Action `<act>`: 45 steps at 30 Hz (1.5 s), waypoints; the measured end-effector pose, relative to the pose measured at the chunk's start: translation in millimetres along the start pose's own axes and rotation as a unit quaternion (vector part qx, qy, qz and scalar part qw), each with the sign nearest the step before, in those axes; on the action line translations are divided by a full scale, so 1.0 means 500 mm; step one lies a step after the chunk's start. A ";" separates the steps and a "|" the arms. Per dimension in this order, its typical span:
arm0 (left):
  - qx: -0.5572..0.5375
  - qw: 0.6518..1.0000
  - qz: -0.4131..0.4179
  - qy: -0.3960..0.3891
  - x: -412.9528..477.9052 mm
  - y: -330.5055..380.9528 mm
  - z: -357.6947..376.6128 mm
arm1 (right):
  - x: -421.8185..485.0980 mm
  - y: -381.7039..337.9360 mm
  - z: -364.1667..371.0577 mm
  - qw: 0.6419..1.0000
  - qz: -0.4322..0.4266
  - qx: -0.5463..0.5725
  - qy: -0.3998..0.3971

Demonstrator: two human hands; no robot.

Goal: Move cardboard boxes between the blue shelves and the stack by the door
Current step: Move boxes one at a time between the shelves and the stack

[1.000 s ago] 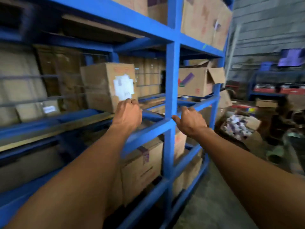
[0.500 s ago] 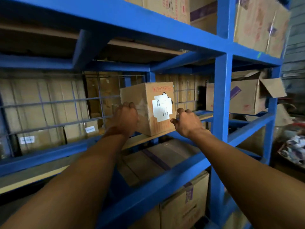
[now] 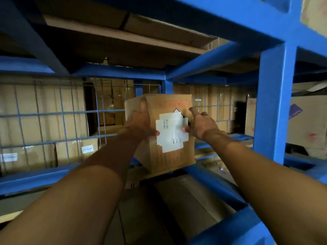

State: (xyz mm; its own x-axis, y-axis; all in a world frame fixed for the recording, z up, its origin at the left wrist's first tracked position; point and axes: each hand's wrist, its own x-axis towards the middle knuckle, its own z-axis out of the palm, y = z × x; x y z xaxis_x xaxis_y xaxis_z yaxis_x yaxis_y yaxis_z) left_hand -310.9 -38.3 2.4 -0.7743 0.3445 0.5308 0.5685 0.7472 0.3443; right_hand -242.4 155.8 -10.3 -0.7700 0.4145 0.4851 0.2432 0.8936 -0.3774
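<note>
View from a head camera, looking into a blue shelf rack (image 3: 274, 103) in dim light. At the centre sat a brown cardboard box (image 3: 169, 156) on the shelf board, with one corner turned toward the camera. A white label (image 3: 171, 137) covered much of its front face.

Two bare forearms reached in from 6 o'clock.

The left hand (image 3: 139, 124) lay on the box's 9 o'clock edge. Its fingers (image 3: 143, 106) were straight and close together, pointing up toward 12 o'clock. Its thumb was spread away from them and touched the left rim of the label.

The right hand (image 3: 201, 124) was at the box's 3 o'clock edge. Its forefinger was straight and touched the edge near the top. Its thumb pressed the right rim of the label. The other fingers passed round the side of the box, and how they lay could not be told.

At 9 o'clock a wire mesh panel (image 3: 53, 114) stood in front of stacked cartons. At 3 o'clock, beyond the upright, stood a carton with a purple mark (image 3: 307, 131). At 6 o'clock, one level down, lay a flat-topped carton (image 3: 177, 209).
</note>
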 end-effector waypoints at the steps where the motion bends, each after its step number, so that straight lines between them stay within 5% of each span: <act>1: -0.007 0.999 -0.037 -0.023 0.014 0.003 0.020 | 0.033 0.005 -0.006 1.000 -0.010 0.004 -0.004; 5: -0.100 0.981 -0.157 -0.060 0.055 0.007 0.090 | 0.145 0.012 -0.016 0.998 -0.060 -0.011 0.007; 9: -0.216 0.962 -0.169 0.018 0.078 0.004 0.123 | 0.218 0.022 -0.004 0.996 -0.079 0.042 -0.021; 14: -0.205 0.968 -0.138 0.053 0.094 0.014 0.126 | 0.251 0.032 0.042 0.980 -0.108 0.135 -0.095; 22: -0.181 0.963 -0.182 0.078 0.076 0.014 0.126 | 0.221 0.031 0.055 0.966 -0.114 0.225 -0.050; 32: -0.173 0.974 -0.137 0.051 -0.039 0.019 0.006 | 0.059 -0.038 -0.033 0.972 -0.077 0.223 -0.001; 41: -0.146 0.988 -0.007 0.048 -0.251 -0.072 -0.140 | -0.235 -0.190 -0.135 0.984 -0.007 0.164 0.067; 45: -0.171 0.985 -0.012 0.014 -0.347 -0.080 -0.213 | -0.383 -0.257 -0.190 0.986 0.041 0.132 0.094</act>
State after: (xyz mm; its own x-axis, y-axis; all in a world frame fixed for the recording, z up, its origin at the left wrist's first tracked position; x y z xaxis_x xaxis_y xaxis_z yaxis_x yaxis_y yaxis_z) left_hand -169.6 -188.5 -20.9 -0.7834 0.3093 0.5391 0.6141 0.5183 0.5951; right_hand -70.2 -22.0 20.6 -0.6251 0.5297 0.5733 0.1177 0.7901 -0.6016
